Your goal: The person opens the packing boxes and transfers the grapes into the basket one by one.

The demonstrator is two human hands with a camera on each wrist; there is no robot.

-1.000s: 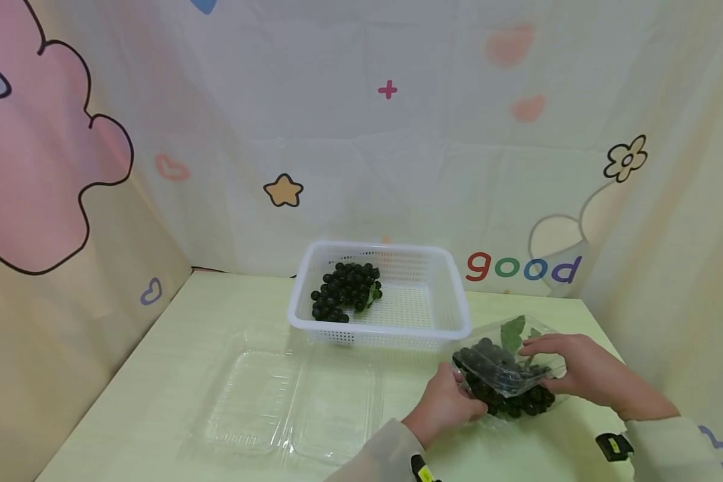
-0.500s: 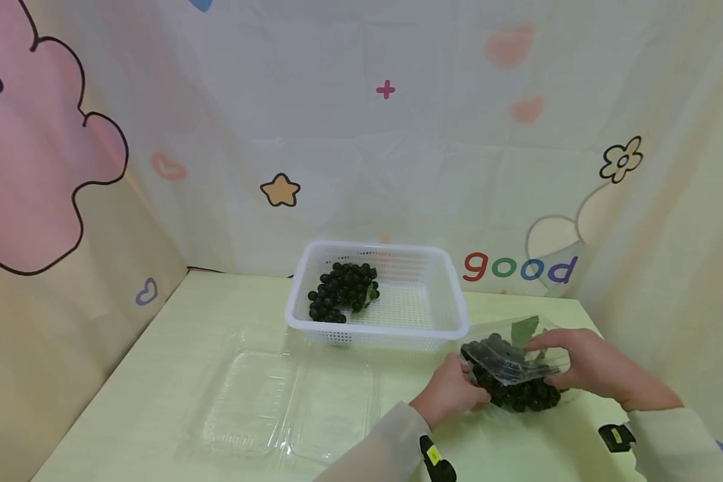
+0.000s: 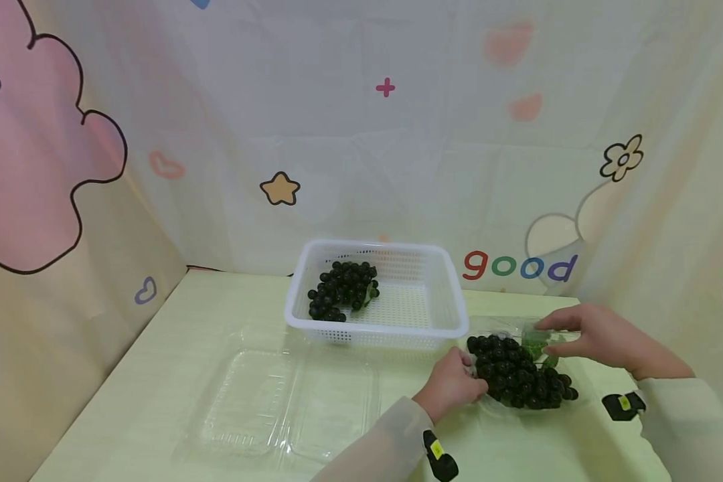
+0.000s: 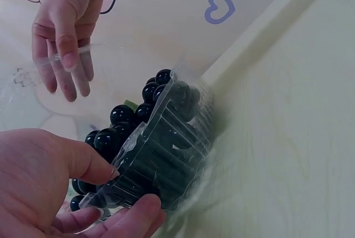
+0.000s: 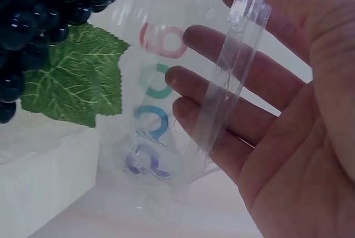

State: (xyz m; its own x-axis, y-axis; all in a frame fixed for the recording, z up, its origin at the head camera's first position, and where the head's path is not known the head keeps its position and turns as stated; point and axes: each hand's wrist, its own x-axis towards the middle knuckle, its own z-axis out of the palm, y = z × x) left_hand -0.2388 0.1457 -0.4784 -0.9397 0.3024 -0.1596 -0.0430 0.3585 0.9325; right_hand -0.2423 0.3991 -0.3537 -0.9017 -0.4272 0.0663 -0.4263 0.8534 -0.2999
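A clear plastic clamshell box (image 4: 172, 152) holds a bunch of dark grapes (image 3: 518, 375) at the right of the table. The lid (image 5: 224, 77) stands raised at the back, its edge between the right hand's thumb and fingers. My right hand (image 3: 611, 341) holds that lid edge, with the fingers behind it. My left hand (image 3: 450, 385) grips the left side wall of the box, thumb on the near side in the left wrist view. A green leaf (image 5: 77, 80) lies beside the grapes, partly seen through clear plastic.
A white perforated basket (image 3: 452, 294) stands at the back middle with another bunch of dark grapes (image 3: 343, 288) in it. An opened clear clamshell box (image 3: 289, 402) lies flat on the pale table (image 3: 156, 375) to the left. A printed curtain hangs behind.
The lid has lifted off the grapes and tipped backward as my right hand rose. The grapes now show uncovered. My left hand keeps its hold, having shifted slightly right.
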